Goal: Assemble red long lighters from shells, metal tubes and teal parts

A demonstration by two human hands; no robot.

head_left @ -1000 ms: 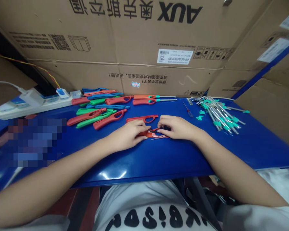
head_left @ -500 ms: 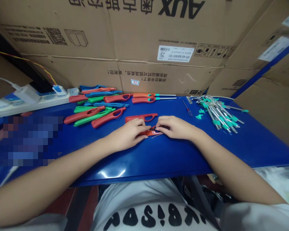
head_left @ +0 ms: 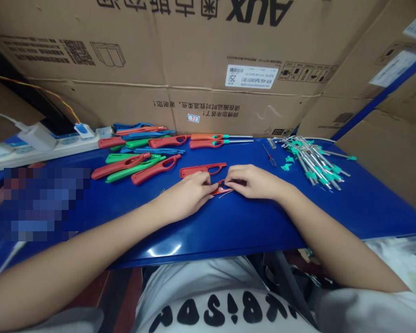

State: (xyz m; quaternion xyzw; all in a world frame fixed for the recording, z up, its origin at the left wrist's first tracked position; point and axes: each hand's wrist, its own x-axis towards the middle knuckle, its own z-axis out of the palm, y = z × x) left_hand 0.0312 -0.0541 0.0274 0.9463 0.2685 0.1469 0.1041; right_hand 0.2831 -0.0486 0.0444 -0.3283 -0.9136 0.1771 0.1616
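Note:
An orange-red lighter shell half point(head_left: 220, 189) lies between my hands at the middle of the table, with thin pale wires inside it. My left hand point(head_left: 190, 193) is closed on its left end, thumb and fingers pinched together. My right hand point(head_left: 252, 181) pinches at the right part of the shell, fingers curled; what its fingertips hold there is hidden. A thin metal rod point(head_left: 225, 194) lies just in front of the shell. Right behind my left fingers rests another red shell half point(head_left: 204, 170), its trigger loop to the right.
Red, green and blue lighter shells point(head_left: 138, 162) are piled at left. Two assembled lighters point(head_left: 211, 143) lie along the carton point(head_left: 194, 92). Metal tubes with teal parts point(head_left: 319, 164) and a screwdriver point(head_left: 271, 157) lie at right. A power strip point(head_left: 65, 141) stands back left.
My left fingers have shifted slightly over the shell, and a small coiled metal piece now shows behind the left wrist. The right hand keeps nearly the same pinch.

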